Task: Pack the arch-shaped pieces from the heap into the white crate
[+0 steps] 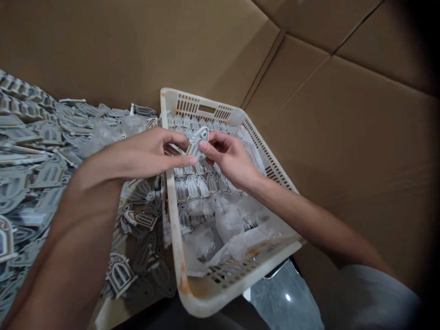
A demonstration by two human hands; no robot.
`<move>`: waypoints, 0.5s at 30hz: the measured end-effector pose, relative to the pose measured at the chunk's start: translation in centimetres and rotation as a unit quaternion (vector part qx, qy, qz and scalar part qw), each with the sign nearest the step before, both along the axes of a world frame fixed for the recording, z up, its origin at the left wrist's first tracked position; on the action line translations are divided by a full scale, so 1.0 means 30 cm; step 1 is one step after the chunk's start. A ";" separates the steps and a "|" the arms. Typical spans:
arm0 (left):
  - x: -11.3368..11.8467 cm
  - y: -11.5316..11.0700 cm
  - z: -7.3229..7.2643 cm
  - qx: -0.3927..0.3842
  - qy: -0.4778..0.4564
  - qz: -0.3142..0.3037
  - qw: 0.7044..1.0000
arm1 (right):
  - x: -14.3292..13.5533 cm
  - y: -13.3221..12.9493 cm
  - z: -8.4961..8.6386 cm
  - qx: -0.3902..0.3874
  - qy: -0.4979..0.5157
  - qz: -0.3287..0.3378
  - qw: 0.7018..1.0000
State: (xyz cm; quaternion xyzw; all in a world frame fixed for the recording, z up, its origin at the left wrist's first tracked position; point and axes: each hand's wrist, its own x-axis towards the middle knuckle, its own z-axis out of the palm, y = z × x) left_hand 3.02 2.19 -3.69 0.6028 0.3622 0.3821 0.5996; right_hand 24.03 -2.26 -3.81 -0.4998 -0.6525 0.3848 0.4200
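Note:
A small grey-white arched piece (pixel 198 142) is held up over the white plastic basket (pixel 177 229). My left hand (pixel 165 149) pinches its lower left side between thumb and fingers. On its right side, the thumb and fingers of my right hand (pixel 228 158) close on the same piece. Beneath both hands, similar arched pieces (pixel 192 187) stand in rows inside the basket. Clear plastic bags (pixel 228 220) lie over the basket's near part. The fingertips behind the held piece are partly hidden.
Many loose arched pieces (pixel 48 174) are heaped to the left, with plastic bags (pixel 106 135) among them. Brown cardboard (pixel 330 137) rises behind and to the right. A shiny grey surface (pixel 285 295) shows below the basket.

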 end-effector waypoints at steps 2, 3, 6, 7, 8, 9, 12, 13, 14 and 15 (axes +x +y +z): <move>-0.035 0.003 0.023 0.051 0.098 0.022 0.994 | 0.029 -0.019 -0.022 -0.076 -0.034 0.045 0.995; -0.049 0.002 0.038 0.071 0.144 0.059 0.985 | 0.045 -0.033 -0.038 -0.126 -0.058 0.073 0.988; -0.087 0.008 0.065 0.045 0.183 0.221 0.957 | 0.078 -0.085 -0.108 -0.270 -0.124 0.107 0.949; -0.099 0.014 0.063 0.038 0.179 0.253 0.950 | 0.083 -0.103 -0.137 -0.299 -0.137 0.101 0.939; -0.110 0.023 0.056 0.039 0.168 0.268 0.948 | 0.085 -0.120 -0.168 -0.318 -0.145 0.093 0.932; -0.120 0.033 0.045 0.048 0.150 0.271 0.950 | 0.085 -0.135 -0.198 -0.326 -0.151 0.087 0.929; -0.137 0.057 0.012 0.068 0.094 0.259 0.959 | 0.076 -0.163 -0.271 -0.342 -0.165 0.084 0.921; -0.139 0.060 0.006 0.061 0.090 0.254 0.961 | 0.071 -0.169 -0.287 -0.347 -0.174 0.076 0.918; -0.138 0.063 0.001 0.055 0.091 0.252 0.962 | 0.067 -0.172 -0.299 -0.348 -0.186 0.069 0.916; -0.138 0.064 -0.002 0.051 0.093 0.252 0.962 | 0.064 -0.176 -0.307 -0.342 -0.200 0.062 0.916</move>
